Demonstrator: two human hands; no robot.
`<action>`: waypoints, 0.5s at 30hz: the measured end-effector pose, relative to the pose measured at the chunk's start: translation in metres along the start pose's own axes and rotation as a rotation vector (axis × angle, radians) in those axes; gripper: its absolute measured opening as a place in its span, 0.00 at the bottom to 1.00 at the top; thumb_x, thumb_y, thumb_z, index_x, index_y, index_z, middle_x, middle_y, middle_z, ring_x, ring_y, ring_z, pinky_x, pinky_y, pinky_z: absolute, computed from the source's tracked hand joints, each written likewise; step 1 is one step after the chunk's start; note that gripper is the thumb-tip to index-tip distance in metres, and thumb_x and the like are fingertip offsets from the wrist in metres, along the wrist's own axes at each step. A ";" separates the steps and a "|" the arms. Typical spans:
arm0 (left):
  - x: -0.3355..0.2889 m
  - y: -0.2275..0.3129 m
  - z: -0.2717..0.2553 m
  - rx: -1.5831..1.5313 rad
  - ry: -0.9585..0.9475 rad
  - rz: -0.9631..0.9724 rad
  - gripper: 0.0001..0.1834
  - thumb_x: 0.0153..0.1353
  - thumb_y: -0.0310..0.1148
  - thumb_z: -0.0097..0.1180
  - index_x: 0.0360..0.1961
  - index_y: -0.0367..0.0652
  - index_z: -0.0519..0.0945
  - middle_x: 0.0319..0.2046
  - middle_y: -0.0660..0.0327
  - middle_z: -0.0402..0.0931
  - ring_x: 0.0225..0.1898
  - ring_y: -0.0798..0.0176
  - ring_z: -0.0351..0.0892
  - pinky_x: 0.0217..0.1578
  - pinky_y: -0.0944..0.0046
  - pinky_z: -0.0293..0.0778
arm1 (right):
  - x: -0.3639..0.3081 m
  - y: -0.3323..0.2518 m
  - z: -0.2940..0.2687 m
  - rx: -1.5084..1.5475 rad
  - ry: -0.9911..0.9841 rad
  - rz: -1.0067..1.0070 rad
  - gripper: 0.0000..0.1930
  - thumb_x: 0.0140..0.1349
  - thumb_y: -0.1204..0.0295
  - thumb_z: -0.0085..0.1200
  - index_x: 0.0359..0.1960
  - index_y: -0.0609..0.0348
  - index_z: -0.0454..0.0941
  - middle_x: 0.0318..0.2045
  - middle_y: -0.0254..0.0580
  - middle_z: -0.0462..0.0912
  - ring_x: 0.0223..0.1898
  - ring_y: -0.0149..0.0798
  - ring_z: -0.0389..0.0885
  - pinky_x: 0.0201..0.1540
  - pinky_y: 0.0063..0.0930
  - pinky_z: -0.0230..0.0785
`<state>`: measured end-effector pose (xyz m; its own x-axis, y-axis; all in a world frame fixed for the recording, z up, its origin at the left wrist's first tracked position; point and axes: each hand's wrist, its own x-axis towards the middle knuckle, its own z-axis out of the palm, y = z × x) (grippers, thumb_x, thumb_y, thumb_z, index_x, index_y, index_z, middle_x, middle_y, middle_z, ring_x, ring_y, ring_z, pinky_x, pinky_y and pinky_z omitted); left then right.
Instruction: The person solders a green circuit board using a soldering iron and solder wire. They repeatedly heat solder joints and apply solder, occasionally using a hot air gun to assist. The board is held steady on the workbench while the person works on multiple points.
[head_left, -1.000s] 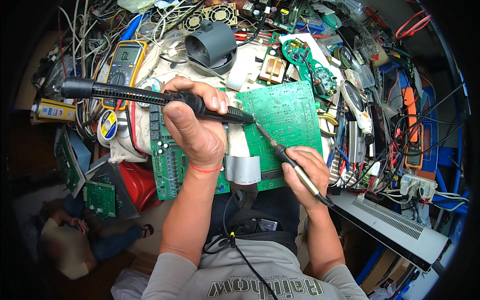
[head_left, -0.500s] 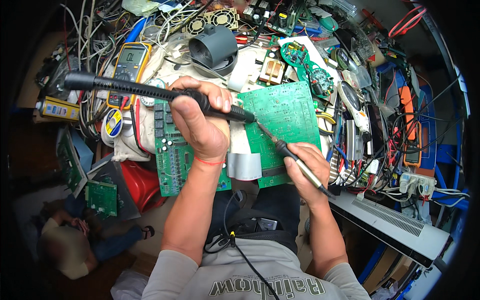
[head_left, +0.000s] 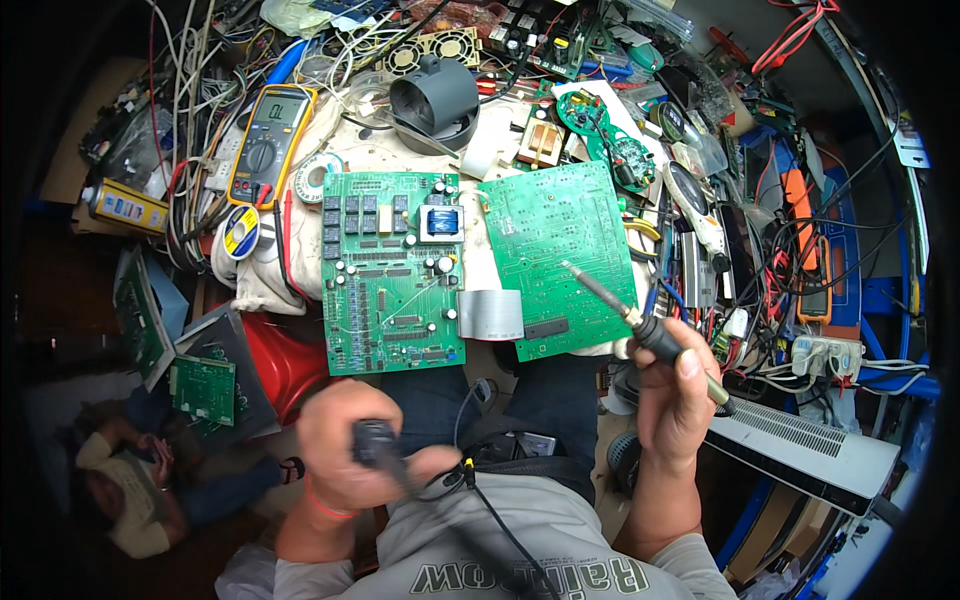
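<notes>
My right hand (head_left: 680, 385) is closed round a soldering iron (head_left: 658, 340). Its bare metal tip points up and left over the green circuit board (head_left: 545, 225), which lies with its soldered side up. My left hand (head_left: 340, 435), blurred by motion, is low in front of my body, wrapped round a black tubular solder sucker (head_left: 376, 446). One end of the sucker faces up; the rest smears toward my shirt. A second green board (head_left: 395, 300), component side up with relays and a blue transformer, lies left of the first. A grey ribbon cable (head_left: 490, 316) bridges the two boards.
A yellow multimeter (head_left: 268, 140) and a solder spool (head_left: 240, 232) stand left of the boards. Behind them are a grey cylindrical housing (head_left: 432, 98) and round green boards (head_left: 628, 160). Cluttered tools and cables line the right. A person (head_left: 130, 480) sits at lower left.
My left hand has pulled the solder sucker off the board, down toward my body. My right hand has drawn the soldering iron back, right and slightly down. Both boards are now uncovered by my left arm.
</notes>
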<state>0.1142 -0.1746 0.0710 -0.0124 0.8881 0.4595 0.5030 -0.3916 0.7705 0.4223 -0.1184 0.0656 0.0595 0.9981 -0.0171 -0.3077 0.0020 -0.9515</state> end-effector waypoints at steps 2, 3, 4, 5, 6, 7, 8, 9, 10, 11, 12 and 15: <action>-0.014 -0.006 0.008 0.183 -0.172 0.036 0.24 0.53 0.39 0.82 0.36 0.43 0.75 0.21 0.60 0.75 0.20 0.55 0.75 0.22 0.58 0.65 | -0.007 -0.007 0.011 0.093 -0.082 0.089 0.27 0.74 0.61 0.55 0.62 0.76 0.76 0.45 0.58 0.87 0.46 0.46 0.88 0.57 0.40 0.78; -0.020 -0.006 0.015 0.230 -0.203 0.018 0.19 0.54 0.35 0.79 0.30 0.44 0.76 0.20 0.60 0.74 0.19 0.51 0.74 0.22 0.56 0.65 | -0.011 -0.010 0.019 0.148 -0.130 0.135 0.27 0.75 0.60 0.53 0.63 0.76 0.75 0.45 0.58 0.87 0.48 0.46 0.87 0.58 0.40 0.78; -0.025 -0.006 0.017 0.271 -0.273 0.015 0.16 0.55 0.32 0.77 0.30 0.44 0.76 0.19 0.61 0.73 0.19 0.52 0.74 0.23 0.56 0.64 | -0.015 -0.012 0.027 0.199 -0.180 0.176 0.27 0.77 0.59 0.51 0.64 0.76 0.74 0.46 0.57 0.87 0.49 0.46 0.87 0.59 0.41 0.77; -0.027 -0.005 0.021 0.307 -0.311 0.022 0.15 0.53 0.30 0.75 0.30 0.44 0.77 0.19 0.61 0.72 0.19 0.52 0.74 0.23 0.55 0.65 | -0.019 -0.018 0.034 0.236 -0.235 0.261 0.28 0.79 0.58 0.47 0.66 0.75 0.72 0.46 0.57 0.86 0.51 0.45 0.86 0.61 0.41 0.76; -0.029 -0.005 0.025 0.341 -0.346 0.027 0.14 0.51 0.28 0.74 0.31 0.43 0.77 0.19 0.61 0.72 0.19 0.53 0.74 0.23 0.55 0.65 | -0.020 -0.023 0.039 0.185 -0.304 0.321 0.28 0.80 0.58 0.46 0.67 0.75 0.71 0.48 0.56 0.86 0.52 0.43 0.86 0.63 0.40 0.74; -0.029 -0.003 0.027 0.344 -0.352 0.045 0.10 0.51 0.28 0.70 0.31 0.44 0.78 0.19 0.62 0.71 0.19 0.54 0.74 0.23 0.56 0.65 | -0.025 -0.031 0.044 0.089 -0.330 0.380 0.28 0.80 0.58 0.46 0.68 0.74 0.71 0.49 0.56 0.86 0.52 0.42 0.85 0.64 0.39 0.74; -0.028 0.000 0.028 0.345 -0.357 0.062 0.08 0.51 0.27 0.65 0.31 0.44 0.78 0.19 0.62 0.69 0.19 0.56 0.74 0.22 0.56 0.65 | -0.029 -0.037 0.049 -0.005 -0.357 0.425 0.28 0.80 0.58 0.46 0.68 0.74 0.70 0.50 0.55 0.86 0.53 0.42 0.85 0.64 0.39 0.73; -0.026 0.003 0.029 0.341 -0.371 0.071 0.06 0.51 0.26 0.61 0.31 0.45 0.79 0.19 0.63 0.68 0.19 0.58 0.73 0.22 0.57 0.66 | -0.030 -0.039 0.054 -0.024 -0.389 0.437 0.28 0.81 0.59 0.45 0.68 0.73 0.70 0.52 0.54 0.86 0.54 0.41 0.84 0.64 0.38 0.72; -0.024 0.009 0.030 0.352 -0.387 0.089 0.05 0.52 0.26 0.60 0.31 0.45 0.78 0.19 0.63 0.68 0.19 0.59 0.73 0.22 0.58 0.66 | -0.034 -0.040 0.060 -0.057 -0.395 0.435 0.27 0.81 0.60 0.45 0.68 0.73 0.71 0.52 0.55 0.86 0.54 0.40 0.84 0.64 0.37 0.72; -0.022 0.015 0.029 0.362 -0.411 0.100 0.04 0.53 0.27 0.60 0.30 0.45 0.78 0.19 0.64 0.68 0.19 0.59 0.73 0.22 0.58 0.66 | -0.037 -0.042 0.064 -0.067 -0.390 0.433 0.26 0.81 0.61 0.44 0.68 0.73 0.71 0.52 0.54 0.86 0.55 0.40 0.84 0.64 0.38 0.72; -0.020 0.022 0.028 0.371 -0.434 0.112 0.03 0.53 0.27 0.59 0.30 0.45 0.77 0.18 0.64 0.68 0.19 0.60 0.74 0.22 0.59 0.66 | -0.040 -0.043 0.068 -0.076 -0.381 0.418 0.26 0.82 0.61 0.44 0.68 0.73 0.71 0.52 0.54 0.86 0.56 0.40 0.83 0.64 0.38 0.72; -0.018 0.046 0.041 0.363 -0.410 0.170 0.04 0.53 0.29 0.59 0.26 0.47 0.76 0.18 0.64 0.68 0.17 0.62 0.73 0.19 0.61 0.66 | -0.057 -0.033 0.086 -0.115 -0.382 0.314 0.22 0.81 0.70 0.46 0.68 0.75 0.72 0.53 0.53 0.85 0.56 0.40 0.83 0.64 0.35 0.72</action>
<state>0.1728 -0.1989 0.0801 0.3939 0.8692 0.2989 0.7344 -0.4932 0.4663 0.3469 -0.1701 0.1243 -0.3777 0.9007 -0.2145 -0.1471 -0.2871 -0.9465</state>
